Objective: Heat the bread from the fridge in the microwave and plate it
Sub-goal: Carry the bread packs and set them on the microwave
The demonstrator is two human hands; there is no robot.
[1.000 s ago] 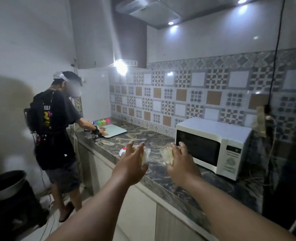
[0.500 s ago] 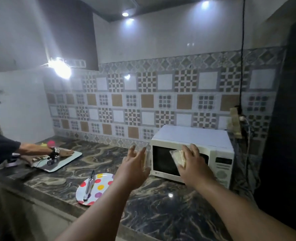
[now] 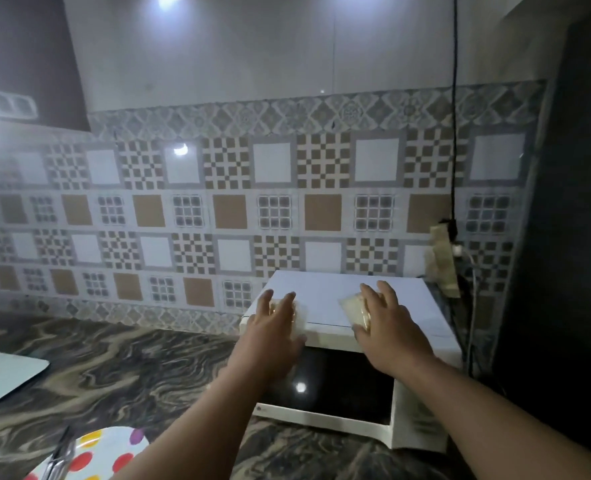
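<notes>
A white microwave with a dark door, which is closed, stands on the marble counter in front of me. My left hand holds a wrapped piece of bread over the front left corner of its top. My right hand holds a second wrapped piece of bread over the front middle of the top. Both pieces sit low at the microwave's top; whether they rest on it I cannot tell. A white plate with coloured dots lies at the lower left, with metal tongs across it.
The dark marbled counter stretches left of the microwave. A pale cutting board lies at the far left edge. A power socket with cables hangs behind the microwave. A tall dark surface closes off the right side.
I have stepped closer to the microwave. Both hands with the bread have risen from in front of its door to its top. The other person is out of view.
</notes>
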